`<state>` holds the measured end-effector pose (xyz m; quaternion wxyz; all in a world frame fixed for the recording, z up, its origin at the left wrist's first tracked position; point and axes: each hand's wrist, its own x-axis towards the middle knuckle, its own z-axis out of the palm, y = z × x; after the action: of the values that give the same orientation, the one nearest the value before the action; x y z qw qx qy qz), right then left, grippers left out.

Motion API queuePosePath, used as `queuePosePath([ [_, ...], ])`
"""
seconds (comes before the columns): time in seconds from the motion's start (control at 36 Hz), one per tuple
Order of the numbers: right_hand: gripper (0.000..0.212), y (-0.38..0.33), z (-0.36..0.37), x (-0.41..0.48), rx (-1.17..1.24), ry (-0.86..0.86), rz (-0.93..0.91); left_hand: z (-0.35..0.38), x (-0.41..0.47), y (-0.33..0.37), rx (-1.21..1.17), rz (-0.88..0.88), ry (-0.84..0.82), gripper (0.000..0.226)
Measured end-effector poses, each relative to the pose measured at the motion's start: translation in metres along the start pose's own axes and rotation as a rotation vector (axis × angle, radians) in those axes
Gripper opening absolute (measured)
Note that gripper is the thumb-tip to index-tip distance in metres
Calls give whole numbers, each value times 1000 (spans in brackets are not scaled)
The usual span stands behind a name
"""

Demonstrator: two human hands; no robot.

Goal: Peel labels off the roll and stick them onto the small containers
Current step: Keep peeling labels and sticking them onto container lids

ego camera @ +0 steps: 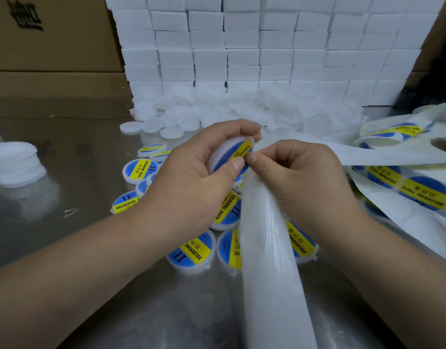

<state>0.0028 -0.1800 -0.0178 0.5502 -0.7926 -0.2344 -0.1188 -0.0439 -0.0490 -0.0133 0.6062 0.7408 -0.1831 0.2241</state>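
Observation:
My left hand (191,177) holds a small white round container (223,153) tilted on its side, its face turned right. A blue and yellow "SOLDERING PASTE" label (243,153) lies across that face, under my left thumb. My right hand (300,180) pinches the white backing strip (269,260) right at the label's edge; the empty strip runs down toward me. The label roll (403,182) trails over the table at the right, with several labels showing. Several labelled containers (191,250) lie below my hands.
A heap of unlabelled white containers (217,109) sits behind my hands, before a wall of stacked white boxes (267,46). A stack of white lids (13,162) stands at the left. Brown cartons (53,46) fill the back left. The steel table (78,235) is shiny.

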Motion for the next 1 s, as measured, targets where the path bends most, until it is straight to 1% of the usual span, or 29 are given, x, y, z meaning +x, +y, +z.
queuePosePath([
  [0.06, 30, -1, -1, 0, 5, 19, 4, 2, -3, 2, 9, 45, 19, 34],
  [0.11, 52, 0, -3, 2, -21, 52, 4, 1, -4, 4, -24, 72, 45, 33],
  [0.14, 61, 0, -3, 3, -31, 62, 10, 0, -4, 5, -19, 82, 58, 33],
  [0.17, 64, 1, -3, 4, -39, 63, 16, -1, -3, 5, -4, 83, 71, 34],
  [0.19, 62, 2, -3, 4, -40, 48, 21, -2, -2, 4, 18, 72, 90, 34],
  [0.25, 52, 4, -1, 4, -4, 0, 40, -3, 1, 2, 59, 19, 146, 30],
  [0.31, 42, 2, -2, 2, 68, -29, 74, -3, 5, 0, 25, -64, 195, 21],
  [0.36, 40, -1, -4, 2, 115, -28, 85, -5, 7, -1, 53, -118, 222, 16],
  [0.39, 42, -2, -5, 2, 117, -27, 80, -6, 8, -2, 86, -126, 228, 16],
  [0.44, 48, -5, -5, 2, 90, -66, 51, -7, 7, -4, 129, -119, 213, 15],
  [0.47, 46, -6, -5, 1, 71, -99, 41, -6, 5, -5, 152, -109, 193, 15],
  [0.53, 33, -6, -2, 0, 50, -154, 28, -4, 2, -5, 195, -86, 153, 16],
  [0.58, 23, -3, -1, -1, 44, -168, 0, -3, 1, -5, 204, -80, 132, 18],
  [0.67, 19, 0, 1, -1, 43, -166, -35, -5, 2, -6, 274, -59, 114, 19],
  [0.78, 23, 2, 6, -2, 88, -169, -42, -7, 3, -6, 309, -42, 113, 21],
  [0.86, 40, 2, 4, -1, 176, -159, -5, -5, 0, -5, 311, -20, 113, 14],
  [0.92, 52, 1, 0, -1, 279, -146, 32, -3, -2, -2, 355, 39, 87, 14],
  [1.0, 65, -1, 0, -2, 270, -158, 5, -2, -4, 1, 374, 67, 83, 16],
])
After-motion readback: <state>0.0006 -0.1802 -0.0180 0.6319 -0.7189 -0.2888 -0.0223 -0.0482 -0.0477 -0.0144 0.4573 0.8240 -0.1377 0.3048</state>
